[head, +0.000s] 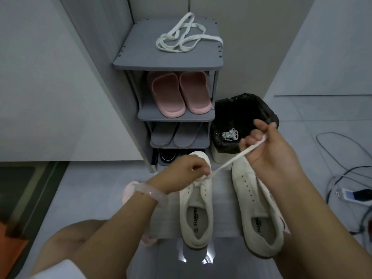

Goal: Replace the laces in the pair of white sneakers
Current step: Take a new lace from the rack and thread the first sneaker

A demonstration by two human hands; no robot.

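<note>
Two white sneakers [227,206] lower centre of frame; left hand [193,168] pinching white lace [227,162] at left sneaker's eyelets, right hand [267,146] gripping lace's far end, centre right; spare laces [187,35] top centre

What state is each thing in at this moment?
Left sneaker: partly laced near the toe.
Right sneaker: eyelets bare, unlaced.
Lace: pulled taut between both hands.
Left hand: pinches the lace at the shoe.
Right hand: grips the lace, raised.
Spare lace: loose on the rack top.
Bin: open, a lace inside.
</note>
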